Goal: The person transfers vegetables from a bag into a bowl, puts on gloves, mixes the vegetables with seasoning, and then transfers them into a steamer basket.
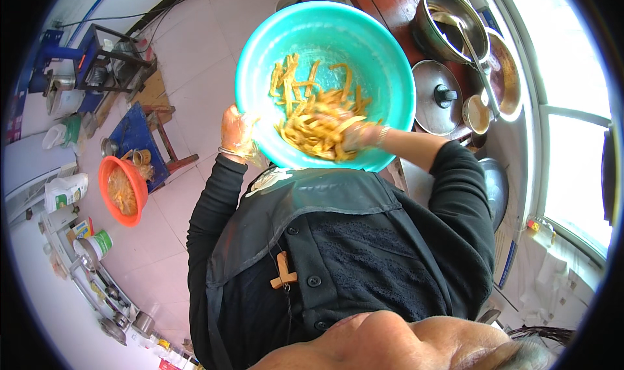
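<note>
A large turquoise plastic basin (395, 73) stands before me, holding a heap of yellowish-brown food strips (312, 131) that I cannot name exactly. My left hand (239, 131), in a clear plastic glove, grips the basin's near left rim. My right hand (353, 131), also in a clear glove, reaches over the near right side into the heap. It is blurred among the strips, so whether its fingers are closed on any cannot be told. Several strips lie on the basin's far left inner side.
At the right are a metal pot with a ladle (451, 24), a pan lid (437, 97) and a small bowl (476, 115). On the left, an orange basin (141, 189) of bagged food stands beside a blue-topped stool (139, 141). A window is at far right.
</note>
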A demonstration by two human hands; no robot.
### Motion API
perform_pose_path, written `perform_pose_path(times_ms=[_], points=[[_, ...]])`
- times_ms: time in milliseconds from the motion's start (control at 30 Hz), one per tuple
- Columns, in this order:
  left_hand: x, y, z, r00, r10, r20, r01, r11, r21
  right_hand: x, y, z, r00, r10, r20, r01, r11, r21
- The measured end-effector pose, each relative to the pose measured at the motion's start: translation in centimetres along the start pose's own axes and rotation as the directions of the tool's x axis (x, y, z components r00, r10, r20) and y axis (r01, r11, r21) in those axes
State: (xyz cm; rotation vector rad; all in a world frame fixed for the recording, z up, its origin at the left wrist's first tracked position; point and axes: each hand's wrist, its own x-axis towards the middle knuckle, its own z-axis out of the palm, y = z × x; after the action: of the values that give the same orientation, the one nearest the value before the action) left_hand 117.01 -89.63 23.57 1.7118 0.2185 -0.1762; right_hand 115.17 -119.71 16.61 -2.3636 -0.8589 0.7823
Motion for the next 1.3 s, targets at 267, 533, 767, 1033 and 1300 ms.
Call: perform_pose_path(times_ms=[267, 533, 767, 1033, 1300], points=[[0.6, 0.4, -0.5, 0.976, 0.159, 0.148, -0.195, 0.939, 0.282, 13.7, -4.3, -4.1, 0.977, -0.155, -0.146, 0.026, 0.766, -0.642], [0.2, 0.7, -1.5, 0.993, 0.117, 0.019, -0.119, 0.975, 0.186, 4.2, 5.1, -8.0, 0.968, 0.248, -0.033, -0.247, 0.929, -0.275], [0.6, -2.9, -1.1, 0.962, 0.253, 0.099, -0.271, 0.924, 0.269, 3.8, -6.7, 0.3, 0.986, -0.156, -0.063, 0.13, 0.945, -0.302], [-0.4, 0.7, -0.8, 0.99, 0.067, 0.123, -0.086, 0.984, 0.154, 13.6, -4.2, -6.6, 0.945, 0.294, -0.144, -0.311, 0.944, -0.114], [-1.1, 0.5, -1.4, 0.997, 0.07, 0.032, -0.073, 0.992, 0.1, 1.7, 0.1, -3.6, 0.857, 0.513, 0.055, -0.443, 0.786, -0.431]])
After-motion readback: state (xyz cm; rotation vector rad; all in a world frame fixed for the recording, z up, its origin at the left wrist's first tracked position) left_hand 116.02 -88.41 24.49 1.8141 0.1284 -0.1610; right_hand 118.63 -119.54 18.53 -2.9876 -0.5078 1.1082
